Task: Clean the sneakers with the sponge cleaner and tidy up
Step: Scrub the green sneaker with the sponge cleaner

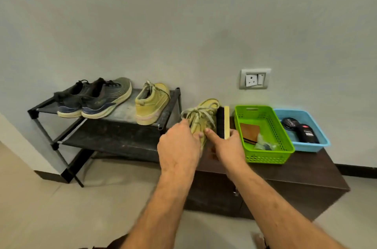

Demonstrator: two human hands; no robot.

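Head view, as I read it from my remote station. Sneakers, four in all: two dark sneakers [91, 98] side by side at the left of the rack's top shelf; one yellow sneaker [152, 104] at the right of that shelf, toe to the wall; a second yellow sneaker [201, 118] on the left end of the dark cabinet [285, 175], laces loose, just beside the rack's right post. Hands, two: my left hand [179, 146] lies over the near end of this second sneaker, fingers curled onto its upper and gripping it; my right hand [228, 146] has its thumb against the sneaker's right side and its fingers wrapped on the near end of the brush [222, 122], one only, wooden back with dark bristles, standing on edge and touching the shoe. Baskets, two: a green basket [265, 155] just right of the brush, holding a brown cloth or leather piece and a clear crumpled bag; a blue basket [318, 144] touching it on the right, holding two dark polish containers, one of which may be the sponge cleaner; I cannot tell which. Shoe rack [114, 138], one, two shelves, the lower bare. Edges and room: the baskets sit at the cabinet's back by the wall; the cabinet's front strip lies bare; tiled floor [61, 218] is open before rack and cabinet; one wall socket [255, 78] above.
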